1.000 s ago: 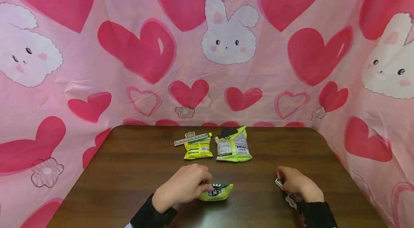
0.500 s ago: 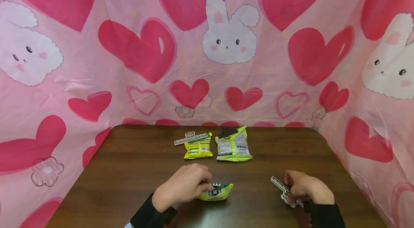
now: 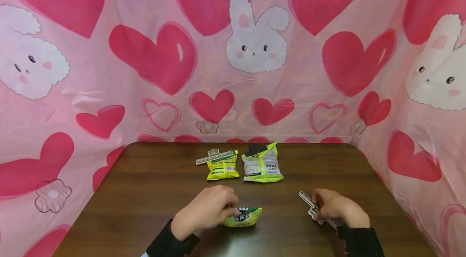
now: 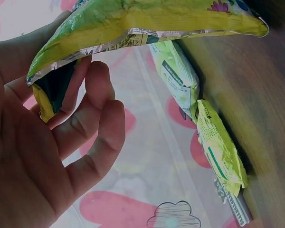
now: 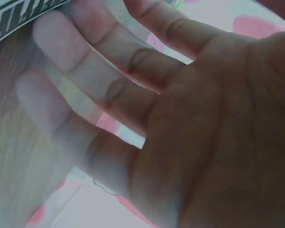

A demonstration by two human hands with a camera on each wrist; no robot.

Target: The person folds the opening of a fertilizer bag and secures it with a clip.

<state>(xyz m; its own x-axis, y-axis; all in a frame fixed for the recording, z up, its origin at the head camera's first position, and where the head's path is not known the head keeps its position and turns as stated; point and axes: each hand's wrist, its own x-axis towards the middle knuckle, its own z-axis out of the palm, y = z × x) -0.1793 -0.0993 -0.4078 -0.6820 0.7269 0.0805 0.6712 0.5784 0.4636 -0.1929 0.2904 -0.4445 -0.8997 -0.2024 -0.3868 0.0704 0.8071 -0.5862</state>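
My left hand point(image 3: 209, 209) pinches the top corner of a small yellow-green packet point(image 3: 247, 219) with dark printed characters. In the left wrist view the packet point(image 4: 147, 23) spans the top, its edge between thumb and fingers, while the other fingers curve loosely below. On the right, my right hand point(image 3: 342, 208) holds a long bag clip point(image 3: 306, 198) with a piano-key pattern and a wavy-edged handle. The clip lies slanted, low over or on the table. In the right wrist view a piece of the clip point(image 5: 19, 16) shows beyond the fingertips; the thumb is mostly hidden.
Toward the back of the brown table point(image 3: 160, 184) lie two more packets. The yellow packet point(image 3: 223, 168) carries a similar piano-key clip point(image 3: 214, 157); the green-and-white packet point(image 3: 263, 168) has a black clip point(image 3: 256, 150) across its top. A pink patterned cloth point(image 3: 214, 79) hangs behind.
The right hand shifted right, then back left, and the clip came into fuller view, its tip moving left and away from me. The left hand and its packet stay put.
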